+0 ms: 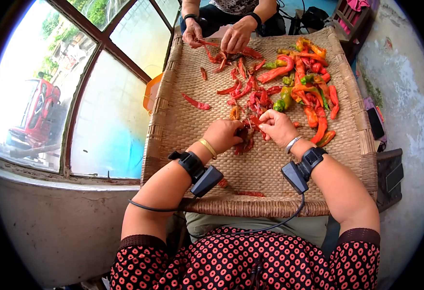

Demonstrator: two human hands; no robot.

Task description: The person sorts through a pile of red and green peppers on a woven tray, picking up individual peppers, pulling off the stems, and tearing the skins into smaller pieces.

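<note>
A woven tray lies in front of me with red peppers on it. My left hand, with a yellow bangle, is closed at the near end of a pile of red pepper pieces; what its fingertips grip is too small to make out. Close beside it, my right hand, with a silver bangle, pinches a red pepper piece between thumb and fingers. To the right of the pile lies a heap of whole red, orange and green peppers. One strip of red pepper lies apart on the left.
Across the tray, another person's hands hold red pepper pieces at the far edge. A framed window and an orange container are on the left. Cables run from my wrist devices over the tray's near rim.
</note>
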